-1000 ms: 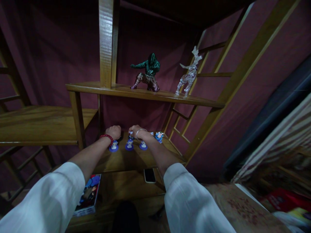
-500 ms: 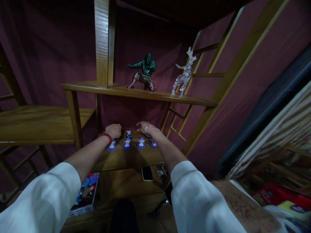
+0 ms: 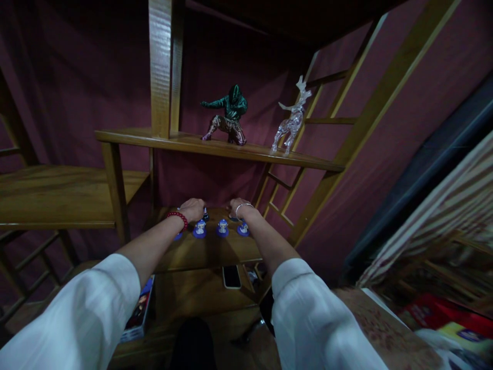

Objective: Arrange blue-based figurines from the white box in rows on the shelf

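Several small white figurines on purple bases stand in a front row on the lower wooden shelf (image 3: 215, 252), among them one at the middle left (image 3: 199, 228), one at the middle right (image 3: 222, 227) and one under my right wrist (image 3: 243, 228). My left hand (image 3: 193, 209), with a red bead bracelet, has its fingers closed at a dark-based figurine (image 3: 206, 214) in the row behind, which it partly covers. My right hand (image 3: 236, 206), with a silver bangle, reaches over the back right of the shelf; its fingertips and anything in them are hard to make out.
Above, a shelf (image 3: 215, 147) bears a green-and-pink crouching figure (image 3: 231, 115) and a clear deer (image 3: 289, 121). Below are a phone (image 3: 231, 277) and a box of colourful items (image 3: 137, 316). A wooden post (image 3: 160, 67) rises at left.
My left hand has moved right, from beside the back-row figurine to its place. My right hand has shifted slightly right and a little lower.
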`<act>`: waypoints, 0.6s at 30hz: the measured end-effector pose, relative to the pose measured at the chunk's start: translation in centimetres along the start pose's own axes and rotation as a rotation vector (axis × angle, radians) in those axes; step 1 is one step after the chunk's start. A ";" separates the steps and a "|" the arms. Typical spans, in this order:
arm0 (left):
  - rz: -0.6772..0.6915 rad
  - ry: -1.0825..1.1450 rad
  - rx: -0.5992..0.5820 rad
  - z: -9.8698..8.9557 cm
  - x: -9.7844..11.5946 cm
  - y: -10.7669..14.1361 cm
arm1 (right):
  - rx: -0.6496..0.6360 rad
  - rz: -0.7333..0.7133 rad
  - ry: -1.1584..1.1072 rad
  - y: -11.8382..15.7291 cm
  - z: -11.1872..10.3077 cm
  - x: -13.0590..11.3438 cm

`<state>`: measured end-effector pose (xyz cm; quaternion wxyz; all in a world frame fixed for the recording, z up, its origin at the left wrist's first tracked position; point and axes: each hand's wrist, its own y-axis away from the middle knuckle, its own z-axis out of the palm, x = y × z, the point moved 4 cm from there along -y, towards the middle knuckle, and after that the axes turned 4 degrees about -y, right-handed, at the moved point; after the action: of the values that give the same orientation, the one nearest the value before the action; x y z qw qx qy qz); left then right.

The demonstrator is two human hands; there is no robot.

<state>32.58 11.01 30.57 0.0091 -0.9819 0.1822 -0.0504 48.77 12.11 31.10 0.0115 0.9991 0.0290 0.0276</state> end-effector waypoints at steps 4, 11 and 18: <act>0.014 0.002 0.002 0.6 0.2 -0.6 | 0.026 -0.008 -0.001 -0.2 0.4 0.0; 0.017 -0.018 0.020 0.3 0.6 -0.9 | 0.034 -0.025 -0.013 0.0 -0.1 -0.8; 0.042 -0.026 0.008 0.3 0.7 -0.8 | -0.002 -0.062 -0.053 -0.6 0.0 -2.3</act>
<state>33.60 11.54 30.40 0.0163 -0.9784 0.2026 -0.0382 46.47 12.53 30.94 0.0138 0.9981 0.0595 0.0006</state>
